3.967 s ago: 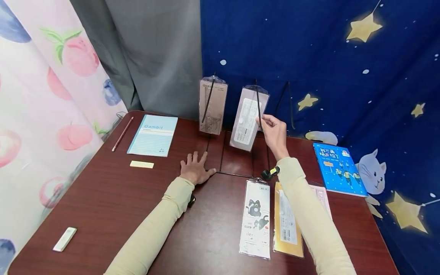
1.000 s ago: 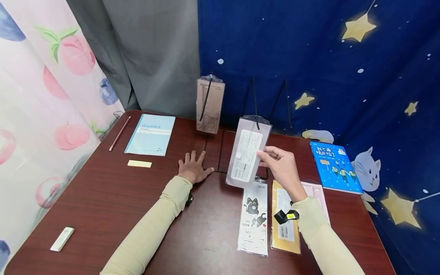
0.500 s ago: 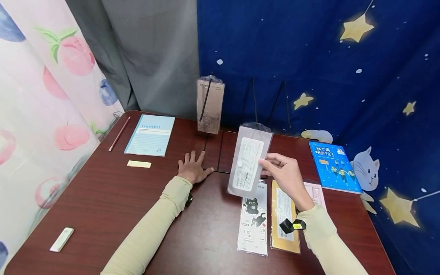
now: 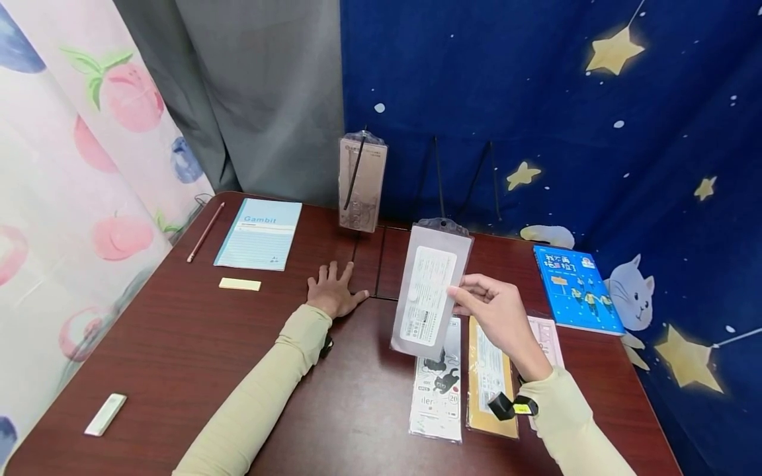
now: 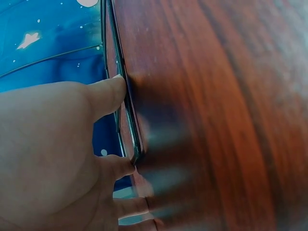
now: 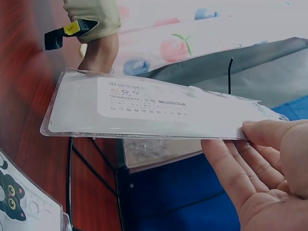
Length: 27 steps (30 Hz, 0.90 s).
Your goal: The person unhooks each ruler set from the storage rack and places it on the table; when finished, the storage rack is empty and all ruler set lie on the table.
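Note:
My right hand (image 4: 497, 317) pinches the right edge of a flat clear packet (image 4: 431, 291) with a pale lilac backing and a white printed label. The packet is tilted in front of a black wire rack's middle hook (image 4: 438, 177), its holed top just below the hook's tip in the head view. In the right wrist view my thumb (image 6: 267, 131) lies on the label side, the fingers behind. My left hand (image 4: 333, 294) rests spread on the table, its thumb (image 5: 111, 95) against the rack's base wire (image 5: 132, 122). Another packet (image 4: 374, 192) hangs from the left hook.
On the table lie a cat-print packet (image 4: 437, 403), partly covered by the held one, a yellow packet (image 4: 503, 413) and a pink packet (image 4: 546, 334). A blue book (image 4: 577, 291) is at right. Leftward are a notebook (image 4: 260, 244), pencil (image 4: 206, 233), pale yellow strip (image 4: 240, 284) and white bar (image 4: 106, 414).
Four seconds ago the lilac packet was up on the middle hook; my right hand has drawn it forward and down off the hook. My left hand has stayed in place.

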### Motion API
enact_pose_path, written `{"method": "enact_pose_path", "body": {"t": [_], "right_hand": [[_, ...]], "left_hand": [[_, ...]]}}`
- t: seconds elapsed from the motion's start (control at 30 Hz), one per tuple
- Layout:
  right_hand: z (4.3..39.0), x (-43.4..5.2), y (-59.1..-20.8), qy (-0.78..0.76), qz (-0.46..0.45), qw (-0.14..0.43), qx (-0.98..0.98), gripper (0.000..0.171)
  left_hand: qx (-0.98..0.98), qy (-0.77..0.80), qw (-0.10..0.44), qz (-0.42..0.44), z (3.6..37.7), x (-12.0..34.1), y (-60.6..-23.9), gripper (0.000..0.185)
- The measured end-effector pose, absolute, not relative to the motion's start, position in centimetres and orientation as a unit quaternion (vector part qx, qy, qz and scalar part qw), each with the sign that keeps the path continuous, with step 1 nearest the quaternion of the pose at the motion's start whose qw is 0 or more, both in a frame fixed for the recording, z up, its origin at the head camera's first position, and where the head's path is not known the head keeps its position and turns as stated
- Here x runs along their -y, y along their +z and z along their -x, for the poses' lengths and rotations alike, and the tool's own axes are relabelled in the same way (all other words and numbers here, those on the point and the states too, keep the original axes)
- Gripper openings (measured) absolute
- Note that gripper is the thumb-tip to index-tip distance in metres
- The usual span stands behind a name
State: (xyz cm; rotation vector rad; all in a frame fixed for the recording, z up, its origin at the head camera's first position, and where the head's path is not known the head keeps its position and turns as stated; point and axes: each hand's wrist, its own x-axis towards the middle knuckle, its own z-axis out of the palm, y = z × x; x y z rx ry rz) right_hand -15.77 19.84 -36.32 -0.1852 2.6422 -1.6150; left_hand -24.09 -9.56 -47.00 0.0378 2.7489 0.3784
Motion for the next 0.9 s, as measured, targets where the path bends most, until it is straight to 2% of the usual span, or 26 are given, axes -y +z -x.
{"method": "enact_pose_path", "body": {"t": [0.27,0.43,0.6,0.9], "right_hand": [[14.6,-19.2,-37.3,-0.552,0.092,0.040,-0.828,0.027],[14.2,-18.3,-39.5,-0.584,0.099,0.073,-0.802,0.021],[13.9,-17.2,-42.9,-0.597,0.067,0.128,-0.789,0.022],[14.7,-15.8,-47.2,-0.587,0.019,0.163,-0.793,0.025]], "left_hand": [[-0.975,0.132,0.178,-0.016,24.3,9.5,-47.3,0.083],[-0.975,0.134,0.175,-0.016,24.2,9.6,-47.1,0.082],[-0.977,0.134,0.165,-0.019,23.9,9.5,-46.8,0.081],[-0.977,0.135,0.166,-0.018,23.9,9.5,-46.5,0.081]]}}
